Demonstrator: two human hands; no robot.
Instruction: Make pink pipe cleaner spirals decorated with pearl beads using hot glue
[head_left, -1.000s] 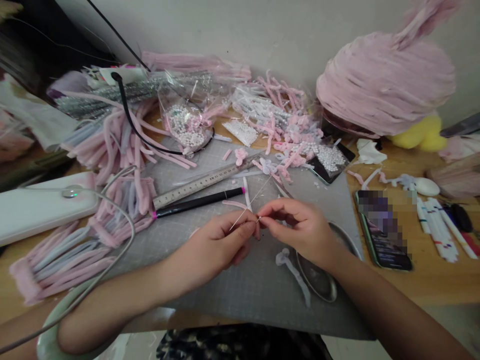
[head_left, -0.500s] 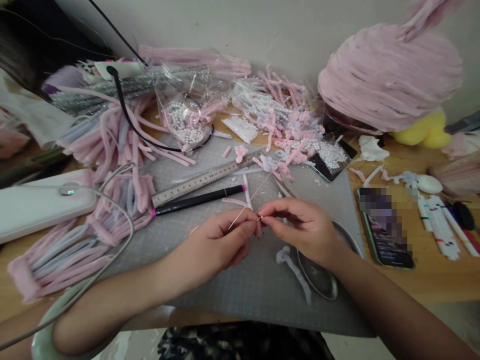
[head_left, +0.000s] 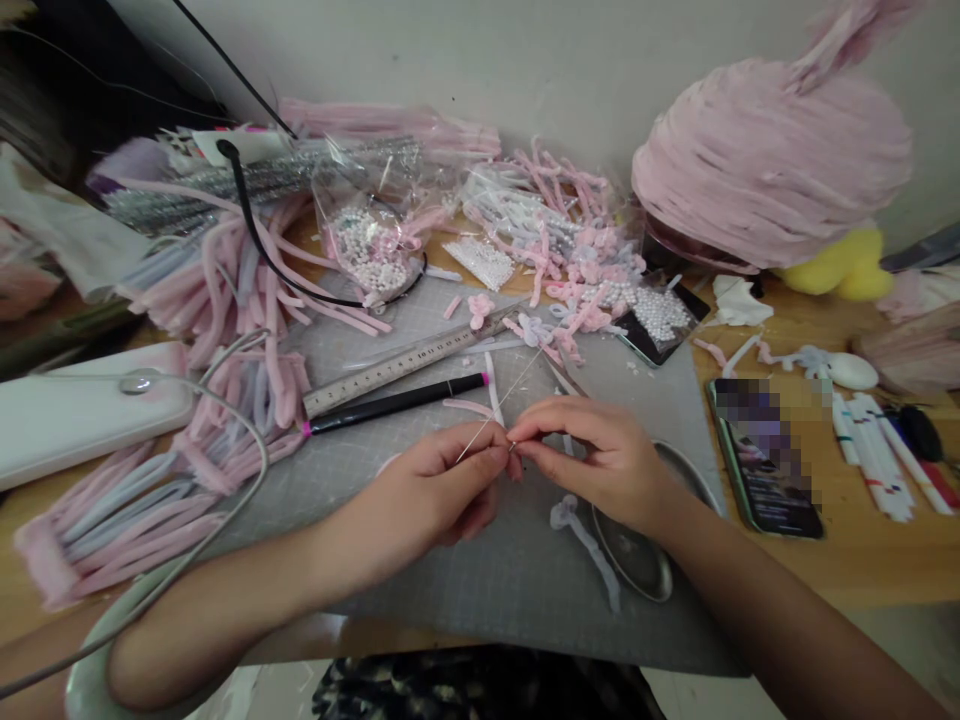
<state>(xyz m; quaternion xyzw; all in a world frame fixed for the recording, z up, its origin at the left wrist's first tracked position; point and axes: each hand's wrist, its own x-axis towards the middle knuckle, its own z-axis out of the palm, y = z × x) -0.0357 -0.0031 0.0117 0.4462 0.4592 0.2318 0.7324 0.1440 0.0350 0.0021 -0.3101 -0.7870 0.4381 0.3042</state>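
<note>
My left hand is closed, thumb pressed on the index finger, pinching a thin, straight pale wire that slants up to the right. A bit of pink fuzzy stem shows beneath its fingertips. My right hand pinches at the same spot, its thumb and index finger touching or nearly touching the left fingertips. What it holds there is tiny and mostly hidden. Under the right hand lie scissors, partly covered. Beside them rests a curled grey-blue stem on the grey cutting mat.
A steel ruler and a black marker lie beyond my left hand. Farther back are bags of beads and a heap of pink and pale stems. A phone lies right; a grey cable crosses my left forearm.
My right fingertips have shifted slightly left, closer to my left fingertips. The left hand keeps its pinch on the wire. The whole view has moved very slightly.
</note>
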